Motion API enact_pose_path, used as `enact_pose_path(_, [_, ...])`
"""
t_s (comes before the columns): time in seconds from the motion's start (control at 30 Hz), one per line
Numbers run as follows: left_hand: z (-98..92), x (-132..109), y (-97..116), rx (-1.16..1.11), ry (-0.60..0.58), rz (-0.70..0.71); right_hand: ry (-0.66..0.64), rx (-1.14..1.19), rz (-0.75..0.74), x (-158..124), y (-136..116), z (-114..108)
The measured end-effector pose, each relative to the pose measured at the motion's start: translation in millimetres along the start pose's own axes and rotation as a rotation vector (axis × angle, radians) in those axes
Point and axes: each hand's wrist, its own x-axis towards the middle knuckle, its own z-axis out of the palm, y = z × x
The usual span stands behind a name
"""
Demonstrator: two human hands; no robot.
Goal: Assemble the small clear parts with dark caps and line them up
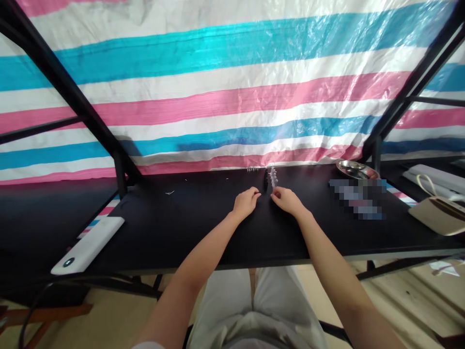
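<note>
Both my hands rest on a black table (pixel 203 228), close together near its far edge. My left hand (pixel 246 201) is curled, its fingers pinched on something too small to make out. My right hand (pixel 286 199) is also curled in a pinch, right below a small black holder (pixel 269 180) with a row of pale clear pieces (pixel 273 177) standing on it. A short row of tiny metal pins (pixel 251 169) lies just behind, at the table's back edge.
A white power bank (pixel 89 245) lies at the left front corner. A metal dish (pixel 355 169) sits at the back right, with a blurred patch beside it. A beige board (pixel 438 213) lies far right. Black frame posts (pixel 119 169) and a striped tarp stand behind.
</note>
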Motion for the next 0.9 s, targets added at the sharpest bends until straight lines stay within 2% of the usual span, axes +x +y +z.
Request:
enact_pose_path(0.07, [-1.2,1.0,-1.6,-0.018,0.030,-0.024,-0.029,0.025,-0.089,-0.7,-2.9,1.1])
enact_pose_path(0.17, [-2.2,1.7,-2.8,-0.049,0.058,-0.032,-0.045,0.036,-0.139,-1.8,-6.5,3.2])
enact_pose_path(0.33, [-2.5,0.1,-1.4,-0.095,0.060,0.011,-0.054,0.048,-0.155,-3.7,-11.3,0.8])
enact_pose_path(0.57, [-2.4,0.1,-0.4,-0.111,0.048,0.000,-0.137,0.057,-0.142,-5.5,-17.6,-3.1])
enact_pose_path(0.9, [-3.6,-0.2,-1.2,-0.139,0.076,0.032,-0.141,-0.117,-0.158,-8.6,-22.3,-4.9])
